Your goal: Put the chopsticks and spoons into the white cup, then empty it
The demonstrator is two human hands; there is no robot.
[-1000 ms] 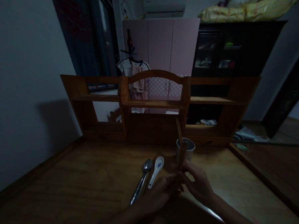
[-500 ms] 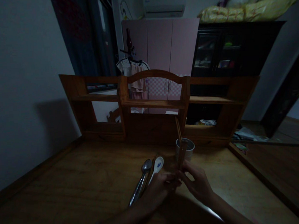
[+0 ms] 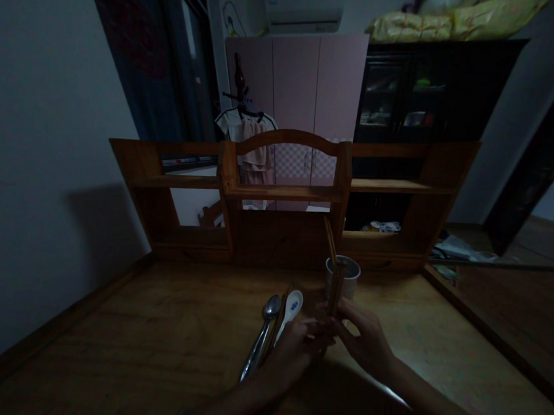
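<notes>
My right hand [image 3: 365, 339] is closed on the lower end of a pair of wooden chopsticks [image 3: 335, 285], which stand up in front of a white cup [image 3: 349, 276]. A second pair of chopsticks leans out of that cup. My left hand [image 3: 296, 352] is closed and meets the right hand at the chopsticks' base; what it grips is hard to make out in the dim light. Just left of my left hand lie a metal spoon [image 3: 265, 329] and a white ceramic spoon [image 3: 289, 311] with a blue mark, on the wooden desk [image 3: 149, 338].
A wooden shelf unit [image 3: 280, 195] stands along the desk's back edge. Behind it are a pink wardrobe [image 3: 312, 88], a dark glass-fronted cabinet [image 3: 415, 95] with bedding on top, and clothes on a stand. A wall runs along the left.
My left hand has slid a little up and right toward the chopsticks. The right hand and chopsticks have hardly moved.
</notes>
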